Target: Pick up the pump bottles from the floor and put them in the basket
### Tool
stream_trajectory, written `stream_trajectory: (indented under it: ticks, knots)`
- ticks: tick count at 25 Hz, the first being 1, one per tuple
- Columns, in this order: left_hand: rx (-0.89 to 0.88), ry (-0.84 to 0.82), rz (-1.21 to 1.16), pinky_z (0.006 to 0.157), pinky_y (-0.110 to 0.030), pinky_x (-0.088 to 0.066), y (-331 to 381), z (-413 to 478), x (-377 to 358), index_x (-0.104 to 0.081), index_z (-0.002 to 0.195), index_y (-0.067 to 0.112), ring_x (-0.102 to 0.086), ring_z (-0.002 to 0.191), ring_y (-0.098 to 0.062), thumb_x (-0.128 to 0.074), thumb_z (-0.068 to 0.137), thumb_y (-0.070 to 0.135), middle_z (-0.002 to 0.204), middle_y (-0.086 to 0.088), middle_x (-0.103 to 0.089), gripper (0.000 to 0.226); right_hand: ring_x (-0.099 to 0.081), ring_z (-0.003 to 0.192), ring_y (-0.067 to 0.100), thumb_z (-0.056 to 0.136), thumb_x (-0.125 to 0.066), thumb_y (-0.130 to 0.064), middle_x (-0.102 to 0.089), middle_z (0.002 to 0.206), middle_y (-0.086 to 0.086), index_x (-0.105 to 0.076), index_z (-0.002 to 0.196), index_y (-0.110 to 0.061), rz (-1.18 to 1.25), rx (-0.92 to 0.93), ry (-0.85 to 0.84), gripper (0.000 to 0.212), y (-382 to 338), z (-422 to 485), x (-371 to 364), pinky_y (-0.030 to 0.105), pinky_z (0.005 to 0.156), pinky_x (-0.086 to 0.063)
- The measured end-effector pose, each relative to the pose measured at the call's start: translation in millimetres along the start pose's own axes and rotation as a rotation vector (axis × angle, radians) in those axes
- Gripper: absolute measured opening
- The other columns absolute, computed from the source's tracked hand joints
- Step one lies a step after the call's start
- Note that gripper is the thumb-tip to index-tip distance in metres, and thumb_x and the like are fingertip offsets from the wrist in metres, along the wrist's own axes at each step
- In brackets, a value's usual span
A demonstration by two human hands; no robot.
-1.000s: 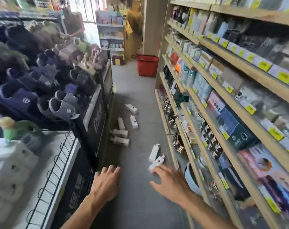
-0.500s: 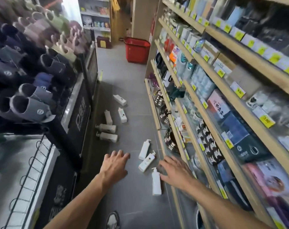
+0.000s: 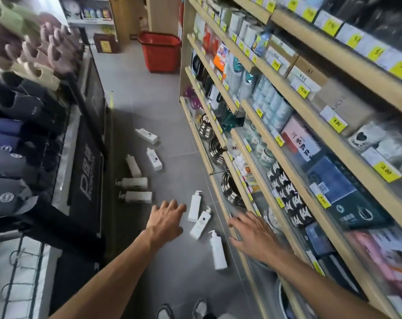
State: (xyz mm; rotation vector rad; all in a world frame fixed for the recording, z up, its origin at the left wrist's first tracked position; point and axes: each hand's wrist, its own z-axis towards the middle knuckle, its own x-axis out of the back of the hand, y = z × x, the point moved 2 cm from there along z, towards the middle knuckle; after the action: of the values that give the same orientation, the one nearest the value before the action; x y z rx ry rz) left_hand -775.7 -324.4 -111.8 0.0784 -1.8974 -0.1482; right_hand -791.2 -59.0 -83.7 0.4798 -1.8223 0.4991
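Eight white pump bottles are lying scattered on the grey floor, labels too small to read, with the three nearest sitting between the hands. The left hand is hovering with fingers spread, holding nothing. The right hand is also flat, spread and empty beside the wooden shelf. The red basket is standing well apart, at the far end of the aisle. Yellow price tags are reading 3.00 and 6.90.

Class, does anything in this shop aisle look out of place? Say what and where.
Yes. Eight white pump bottles lie on their sides, scattered across the grey floor, well short of the red basket standing at the aisle's end.
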Motion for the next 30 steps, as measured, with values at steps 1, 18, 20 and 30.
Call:
stream_trajectory:
  ticks: [1, 18, 20, 30]
  knots:
    - [-0.006, -0.011, 0.01, 0.098, -0.041, -0.038, 2, 12, -1, -0.04, 0.139, 0.031, -0.044, 0.125, -0.026, -0.066, 0.084, 0.038, 0.137, -0.002, -0.045, 0.061, -0.043, 0.119, 0.012, 0.093, -0.055, -0.05, -0.046, 0.132, -0.011, -0.051, 0.124, -0.03, 0.016, -0.011, -0.003, 0.037, 7, 8, 0, 0.038, 0.108, -0.04]
    - [0.043, -0.075, -0.053, 0.109, -0.04, -0.033, -31, 176, -73, -0.032, 0.148, 0.033, -0.038, 0.132, -0.024, -0.061, 0.092, 0.039, 0.147, 0.001, -0.038, 0.063, -0.055, 0.108, 0.012, 0.082, -0.045, -0.062, -0.052, 0.112, -0.018, -0.053, 0.109, -0.04, 0.129, -0.017, 0.011, 0.036, 104, 139, -87, 0.033, 0.092, -0.049]
    - [0.021, -0.055, -0.046, 0.109, -0.04, -0.033, -47, 204, -98, -0.032, 0.148, 0.033, -0.037, 0.133, -0.024, -0.061, 0.092, 0.04, 0.148, 0.001, -0.037, 0.064, -0.058, 0.096, 0.008, 0.078, -0.054, -0.062, -0.052, 0.104, -0.021, -0.053, 0.102, -0.042, 0.144, -0.017, 0.055, 0.032, 110, 159, -116, 0.027, 0.079, -0.053]
    - [0.029, -0.105, -0.118, 0.104, -0.041, -0.036, -92, 381, -365, -0.038, 0.144, 0.034, -0.044, 0.129, -0.025, -0.061, 0.087, 0.044, 0.141, 0.002, -0.046, 0.062, -0.056, 0.094, 0.013, 0.076, -0.061, -0.054, -0.051, 0.101, -0.018, -0.061, 0.101, -0.035, 0.175, -0.145, 0.262, 0.032, 138, 318, -377, 0.032, 0.074, -0.051]
